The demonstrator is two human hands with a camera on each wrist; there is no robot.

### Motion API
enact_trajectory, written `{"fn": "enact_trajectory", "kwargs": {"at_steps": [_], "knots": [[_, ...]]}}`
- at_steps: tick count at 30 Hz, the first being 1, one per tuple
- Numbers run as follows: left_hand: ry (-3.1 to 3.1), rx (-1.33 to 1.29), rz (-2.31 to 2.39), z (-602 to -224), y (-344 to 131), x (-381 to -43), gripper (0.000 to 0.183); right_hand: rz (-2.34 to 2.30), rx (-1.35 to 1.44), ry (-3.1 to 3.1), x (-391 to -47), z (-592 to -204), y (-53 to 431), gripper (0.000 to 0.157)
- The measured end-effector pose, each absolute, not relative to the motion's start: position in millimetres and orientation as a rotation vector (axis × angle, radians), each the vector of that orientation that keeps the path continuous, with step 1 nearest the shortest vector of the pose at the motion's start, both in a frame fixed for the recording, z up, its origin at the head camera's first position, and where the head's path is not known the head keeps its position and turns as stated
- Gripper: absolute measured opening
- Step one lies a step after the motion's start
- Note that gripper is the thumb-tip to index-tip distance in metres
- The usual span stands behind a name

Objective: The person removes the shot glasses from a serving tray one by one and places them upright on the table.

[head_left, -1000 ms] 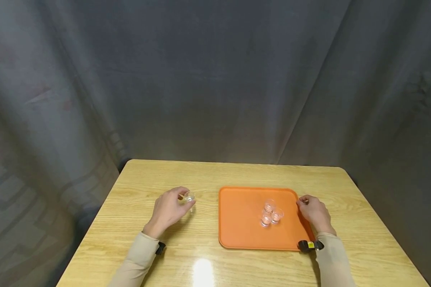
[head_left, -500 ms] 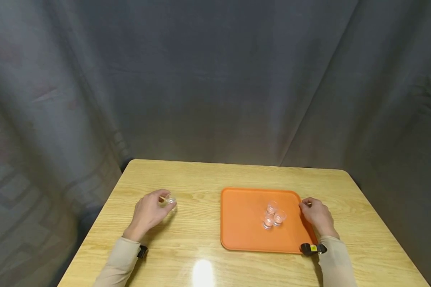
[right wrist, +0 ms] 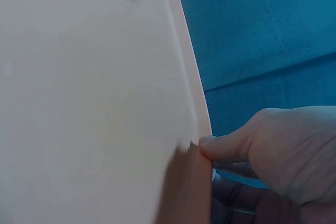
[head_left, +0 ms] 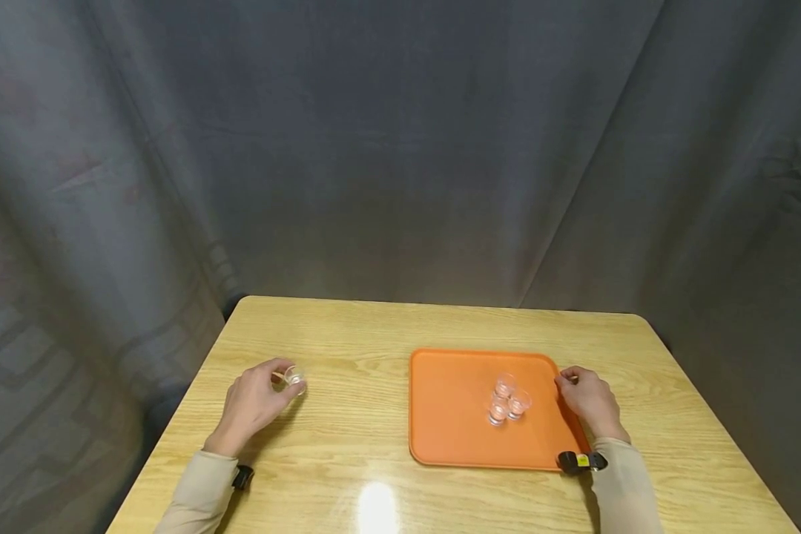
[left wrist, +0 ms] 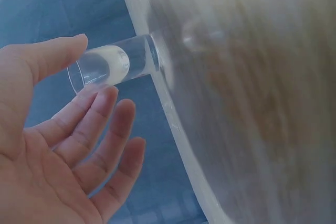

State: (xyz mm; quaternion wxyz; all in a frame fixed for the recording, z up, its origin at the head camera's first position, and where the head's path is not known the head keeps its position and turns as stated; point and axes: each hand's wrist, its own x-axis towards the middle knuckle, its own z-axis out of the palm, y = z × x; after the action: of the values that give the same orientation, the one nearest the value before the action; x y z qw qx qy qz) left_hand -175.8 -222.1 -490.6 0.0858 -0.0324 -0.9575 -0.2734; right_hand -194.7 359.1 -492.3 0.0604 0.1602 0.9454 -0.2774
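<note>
In the head view, my left hand [head_left: 250, 404] is over the left part of the table, pinching a small clear shot glass [head_left: 295, 378] near its rim between thumb and fingers. The left wrist view shows that glass [left wrist: 137, 56] with its base right at the tabletop and a clear or whitish layer visible inside. My right hand [head_left: 589, 400] pinches the right rim of an orange tray [head_left: 447, 423]. Its thumb lies on the rim, fingers outside, as the right wrist view shows. Three more clear shot glasses [head_left: 517, 404] stand close together right of the tray's middle.
The wooden table [head_left: 347, 326] carries the tray on its right half. A grey curtain [head_left: 387, 163] hangs behind and beside it. A bright light reflection lies near the front. A black wrist camera [head_left: 572, 463] overlaps the tray's near right corner.
My left hand has moved left across the table with the shot glass, away from the tray. The right hand keeps its hold on the tray rim, and the three glasses there stay put.
</note>
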Motion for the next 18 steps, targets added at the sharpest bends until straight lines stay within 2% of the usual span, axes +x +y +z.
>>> {"fn": "enact_trajectory", "kwargs": {"at_steps": [18], "knots": [[-2.882, -0.125, -0.832, -491.3, -224.6, -176.7, 0.047, -0.853, 0.504, 2.833, -194.5, -491.2, 359.0, 0.04]]}}
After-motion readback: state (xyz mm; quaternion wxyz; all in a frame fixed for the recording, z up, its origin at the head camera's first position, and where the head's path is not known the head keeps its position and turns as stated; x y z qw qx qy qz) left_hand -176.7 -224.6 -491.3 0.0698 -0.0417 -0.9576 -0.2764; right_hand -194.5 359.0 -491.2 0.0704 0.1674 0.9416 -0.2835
